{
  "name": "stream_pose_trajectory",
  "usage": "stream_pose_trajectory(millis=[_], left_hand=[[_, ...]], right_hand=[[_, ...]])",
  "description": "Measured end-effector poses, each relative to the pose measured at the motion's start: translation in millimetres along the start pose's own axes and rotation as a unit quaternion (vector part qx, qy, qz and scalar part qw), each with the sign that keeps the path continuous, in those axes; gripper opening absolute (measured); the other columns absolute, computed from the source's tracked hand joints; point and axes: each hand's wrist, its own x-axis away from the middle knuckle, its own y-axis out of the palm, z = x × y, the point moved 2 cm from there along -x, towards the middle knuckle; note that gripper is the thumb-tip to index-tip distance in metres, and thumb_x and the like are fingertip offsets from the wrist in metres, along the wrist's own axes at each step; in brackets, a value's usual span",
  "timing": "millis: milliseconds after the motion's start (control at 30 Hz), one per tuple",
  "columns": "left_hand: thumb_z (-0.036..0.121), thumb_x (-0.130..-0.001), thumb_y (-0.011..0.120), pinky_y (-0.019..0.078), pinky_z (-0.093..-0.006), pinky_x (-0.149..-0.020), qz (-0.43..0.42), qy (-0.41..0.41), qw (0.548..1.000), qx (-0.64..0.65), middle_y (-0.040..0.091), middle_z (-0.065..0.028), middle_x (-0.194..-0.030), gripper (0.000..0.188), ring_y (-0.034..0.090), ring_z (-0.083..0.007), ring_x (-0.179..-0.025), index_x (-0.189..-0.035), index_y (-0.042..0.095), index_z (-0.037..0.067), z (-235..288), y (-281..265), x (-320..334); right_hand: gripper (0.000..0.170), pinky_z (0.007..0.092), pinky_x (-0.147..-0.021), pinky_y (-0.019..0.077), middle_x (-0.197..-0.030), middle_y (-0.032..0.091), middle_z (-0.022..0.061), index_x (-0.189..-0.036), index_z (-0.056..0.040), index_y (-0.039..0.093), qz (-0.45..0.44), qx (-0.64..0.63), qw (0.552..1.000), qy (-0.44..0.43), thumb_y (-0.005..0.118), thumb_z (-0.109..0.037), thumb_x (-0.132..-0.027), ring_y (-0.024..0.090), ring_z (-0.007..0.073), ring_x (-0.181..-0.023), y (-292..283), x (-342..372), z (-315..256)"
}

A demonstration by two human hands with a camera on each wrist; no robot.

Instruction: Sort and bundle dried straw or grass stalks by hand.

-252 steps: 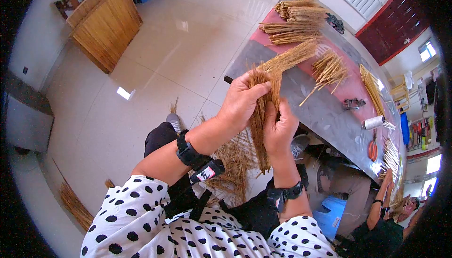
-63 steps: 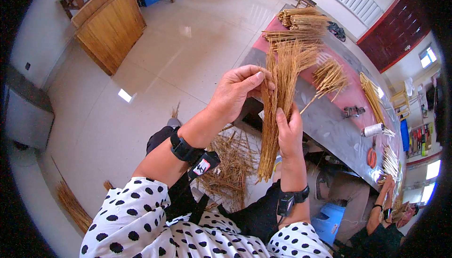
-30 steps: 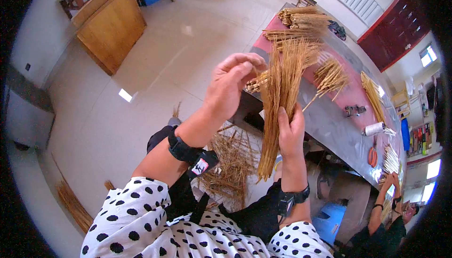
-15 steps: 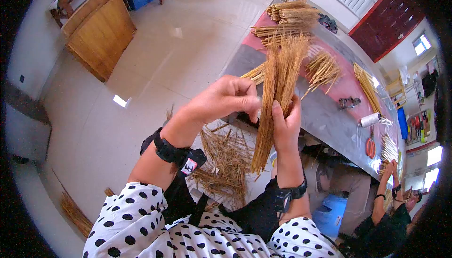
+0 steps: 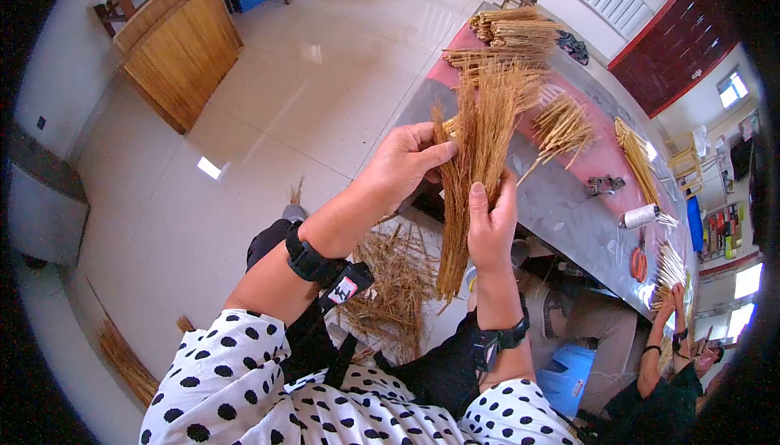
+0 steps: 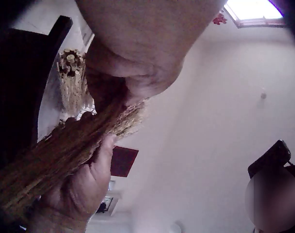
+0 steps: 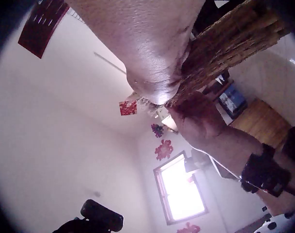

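Observation:
A bundle of dry golden-brown broomcorn stands nearly upright before me in the head view, its bushy tops fanned out and cut ends below. My right hand grips it from the right, thumb lying across the front. At the left edge, my left hand pinches a darker reddish-brown strip of the stalks between thumb and fingers. That hand's fingertips are partly hidden behind the strands. In the left wrist view the broomcorn runs slantwise past both hands; the right wrist view shows its stalks close beside the palm.
A grey and pink table on the right bears stacked bundles, a loose stalk pile, a thread spool and red-handled scissors. Straw scraps litter the floor below. Another person's hands work at the far right.
My left hand has come back from the left, where it was apart from the bundle, and now pinches its left edge. The right hand keeps its grip. The bundle's tops are more fanned than at first.

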Motion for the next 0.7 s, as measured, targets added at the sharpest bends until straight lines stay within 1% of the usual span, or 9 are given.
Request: stream_pose_trajectory(millis=[67,133,200,267,300,367,400,567,700], left_hand=[[0.017,-0.092,0.057,0.0458,-0.0231,-0.071,0.008,-0.015,0.998,0.056,0.062,0.0009,-0.087,0.018,0.055,-0.0071,-0.078,-0.097,0.062,0.000,-2,1,-1],[0.017,-0.092,0.057,0.0455,-0.0231,-0.071,0.008,-0.011,0.999,0.052,0.061,0.0009,-0.087,0.018,0.055,-0.0072,-0.077,-0.097,0.061,0.000,-6,-1,-2],[0.017,-0.092,0.057,0.0452,-0.0231,-0.071,0.009,-0.006,0.999,0.049,0.061,0.0009,-0.086,0.018,0.055,-0.0072,-0.077,-0.096,0.061,0.000,-6,-2,-2],[0.017,-0.092,0.056,0.0469,-0.0241,-0.064,0.038,0.010,0.996,-0.080,0.061,-0.0012,-0.083,0.018,0.056,-0.0081,-0.072,-0.096,0.060,0.000,-2,-3,-1],[0.017,-0.092,0.056,0.0469,-0.0241,-0.064,0.039,0.010,0.996,-0.080,0.061,-0.0012,-0.083,0.018,0.056,-0.0081,-0.072,-0.096,0.060,0.000,-1,-3,-1],[0.012,-0.089,0.059,0.0445,-0.0237,-0.073,0.026,-0.001,0.995,-0.092,0.061,-0.0003,-0.089,0.016,0.054,-0.0080,-0.079,-0.098,0.060,0.000,1,-3,-1],[0.012,-0.089,0.059,0.0445,-0.0237,-0.073,0.027,-0.001,0.995,-0.092,0.061,-0.0003,-0.089,0.016,0.054,-0.0080,-0.079,-0.098,0.060,0.000,3,-3,0],[0.008,-0.086,0.059,0.0460,-0.0258,-0.079,-0.001,-0.022,0.999,0.024,0.063,-0.0035,-0.095,0.019,0.057,-0.0110,-0.086,-0.103,0.060,-0.002,-1,-5,-2],[0.007,-0.086,0.059,0.0466,-0.0273,-0.082,0.004,-0.029,0.998,0.057,0.063,-0.0051,-0.099,0.023,0.058,-0.0125,-0.089,-0.107,0.059,-0.003,1,-2,-2]], right_hand=[[0.036,0.0341,-0.093,0.0389,-0.110,0.054,0.0145,-0.120,0.0050,0.041,0.000,-0.021,1.000,0.004,0.053,-0.015,-0.092,0.051,0.0213,-0.102,0,0,4],[0.036,0.0340,-0.093,0.0392,-0.109,0.054,0.0142,-0.120,0.0049,0.041,-0.001,-0.042,0.999,0.008,0.053,-0.016,-0.092,0.052,0.0210,-0.101,0,0,4],[0.038,0.0333,-0.091,0.0407,-0.108,0.056,0.0138,-0.120,0.0047,0.041,0.009,-0.019,1.000,-0.001,0.056,-0.016,-0.091,0.053,0.0206,-0.099,0,-1,0],[0.040,0.0330,-0.091,0.0415,-0.107,0.056,0.0136,-0.120,0.0047,0.041,0.013,-0.003,1.000,-0.004,0.057,-0.016,-0.090,0.054,0.0204,-0.099,0,0,-4],[0.042,0.0327,-0.090,0.0422,-0.107,0.056,0.0135,-0.121,0.0046,0.041,0.017,0.012,1.000,-0.006,0.059,-0.016,-0.090,0.055,0.0203,-0.098,0,1,-5],[0.043,0.0326,-0.090,0.0425,-0.107,0.056,0.0136,-0.121,0.0048,0.041,0.011,0.007,1.000,-0.003,0.060,-0.016,-0.089,0.055,0.0203,-0.098,0,2,-2],[0.044,0.0325,-0.090,0.0427,-0.107,0.056,0.0138,-0.122,0.0049,0.041,0.005,0.003,1.000,0.000,0.061,-0.016,-0.088,0.055,0.0202,-0.098,0,2,-1],[0.044,0.0323,-0.090,0.0429,-0.107,0.056,0.0133,-0.122,0.0049,0.040,-0.001,-0.008,1.000,0.012,0.061,-0.014,-0.088,0.055,0.0197,-0.099,1,2,0],[0.043,0.0324,-0.090,0.0431,-0.108,0.056,0.0126,-0.121,0.0042,0.040,-0.005,-0.035,0.999,0.021,0.061,-0.012,-0.087,0.055,0.0188,-0.099,2,2,-1]])
